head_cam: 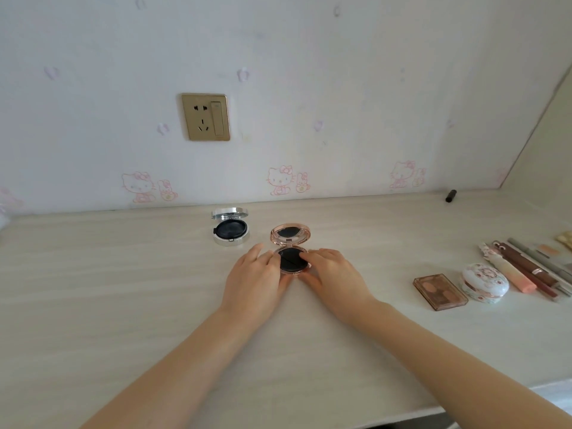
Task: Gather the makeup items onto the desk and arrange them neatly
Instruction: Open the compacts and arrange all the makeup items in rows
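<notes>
A rose-gold round compact point(291, 238) stands open at the middle of the pale desk point(123, 289), its lid upright and a black puff in its base. My left hand point(257, 278) holds the base from the left and my right hand point(332, 274) holds it from the right, fingers curled round its rim. Behind and to the left lies a silver compact point(230, 230), also open. At the right sit a brown eyeshadow palette point(440, 291), a white flowered case point(485, 283) and several lip and pen-shaped tubes point(526, 267).
A small black tube point(451, 195) lies at the back right by the wall. A gold wall socket point(205, 117) is mounted above the desk. The desk's front edge runs along the lower right.
</notes>
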Demonstrator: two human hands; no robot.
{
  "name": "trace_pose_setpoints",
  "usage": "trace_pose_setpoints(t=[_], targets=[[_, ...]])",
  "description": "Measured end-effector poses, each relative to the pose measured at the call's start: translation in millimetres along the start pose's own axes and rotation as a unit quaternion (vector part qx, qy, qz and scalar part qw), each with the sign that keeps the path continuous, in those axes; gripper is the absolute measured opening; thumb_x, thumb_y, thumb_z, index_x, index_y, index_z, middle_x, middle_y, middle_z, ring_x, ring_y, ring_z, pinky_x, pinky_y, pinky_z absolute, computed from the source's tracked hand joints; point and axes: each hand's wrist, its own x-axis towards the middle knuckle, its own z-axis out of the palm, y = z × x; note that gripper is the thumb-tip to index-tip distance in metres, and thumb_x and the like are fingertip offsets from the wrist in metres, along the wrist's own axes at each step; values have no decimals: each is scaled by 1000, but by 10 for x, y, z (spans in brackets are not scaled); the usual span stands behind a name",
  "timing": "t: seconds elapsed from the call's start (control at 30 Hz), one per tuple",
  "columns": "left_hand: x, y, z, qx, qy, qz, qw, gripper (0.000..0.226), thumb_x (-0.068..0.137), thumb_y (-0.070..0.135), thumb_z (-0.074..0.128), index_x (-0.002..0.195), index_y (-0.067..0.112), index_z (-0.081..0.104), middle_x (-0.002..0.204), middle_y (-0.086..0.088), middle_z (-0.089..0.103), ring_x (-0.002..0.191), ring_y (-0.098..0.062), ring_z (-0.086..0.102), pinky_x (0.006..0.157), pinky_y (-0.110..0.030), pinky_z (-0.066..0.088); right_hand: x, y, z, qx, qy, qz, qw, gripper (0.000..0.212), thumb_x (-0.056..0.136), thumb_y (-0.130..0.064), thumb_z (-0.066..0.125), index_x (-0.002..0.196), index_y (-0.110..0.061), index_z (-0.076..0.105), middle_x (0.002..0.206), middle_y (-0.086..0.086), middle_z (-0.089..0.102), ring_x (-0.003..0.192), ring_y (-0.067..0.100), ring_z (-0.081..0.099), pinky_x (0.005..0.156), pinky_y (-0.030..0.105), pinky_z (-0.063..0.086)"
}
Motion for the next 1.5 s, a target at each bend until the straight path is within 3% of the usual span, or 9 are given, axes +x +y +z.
trace_pose_setpoints(t=[0.27, 0.47, 0.63, 0.8, 1.07, 1.23, 1.5], targets=[[276, -124, 25, 17, 51, -3, 999, 34, 91, 40, 57, 102, 12, 72, 102, 3, 71, 115, -22, 57, 89, -33, 48, 419, 34, 122, 23, -2, 0, 1000, 37, 97, -34, 48, 131, -20, 53, 129, -1, 57, 124, 23, 44, 100, 32, 38], [476, -213, 80, 25, 32, -19, 999, 37, 95, 41, 49, 107, 14, 69, 105, 5, 68, 124, -20, 48, 97, -30, 41, 676, 86, 170, 41, -13, -4, 999, 39, 97, -32, 49, 133, -19, 52, 130, 1, 57, 123, 23, 45, 101, 31, 38], [546, -226, 60, 49, 50, -13, 997, 24, 79, 33, 74, 80, 9, 75, 79, 1, 72, 97, -23, 65, 78, -30, 53, 800, 94, 210, 37, -10, -3, 999, 39, 97, -32, 50, 133, -19, 53, 130, 2, 58, 123, 26, 46, 102, 35, 38], [610, -279, 106, 32, 38, -10, 999, 29, 92, 30, 58, 98, 5, 72, 96, -4, 72, 106, -26, 58, 89, -34, 47, 848, 103, 240, 36, -6, -1, 999, 40, 96, -33, 50, 134, -20, 51, 132, 1, 57, 124, 26, 45, 103, 36, 37], [593, -271, 87, 32, 41, -19, 998, 24, 89, 26, 61, 95, 6, 72, 94, -3, 72, 100, -26, 60, 82, -33, 49, 840, 101, 235, 36, -11, -11, 999, 41, 96, -32, 50, 135, -19, 50, 134, 1, 55, 126, 25, 43, 106, 35, 35], [599, -279, 103, 27, 34, -15, 999, 33, 97, 29, 45, 113, 9, 64, 113, -1, 66, 115, -22, 51, 93, -32, 42, 808, 90, 185, 34, -15, -27, 999, 43, 97, -27, 48, 138, -15, 46, 133, 4, 54, 125, 25, 43, 106, 31, 31], [451, -45, 28, -7, 42, 6, 999, 33, 92, 28, 51, 119, 12, 61, 117, 1, 65, 123, -20, 47, 96, -33, 43, 350, 289, -95, -5, 5, -28, 1000, 44, 96, -23, 49, 139, -13, 44, 142, 1, 45, 137, 20, 31, 109, 24, 23]])
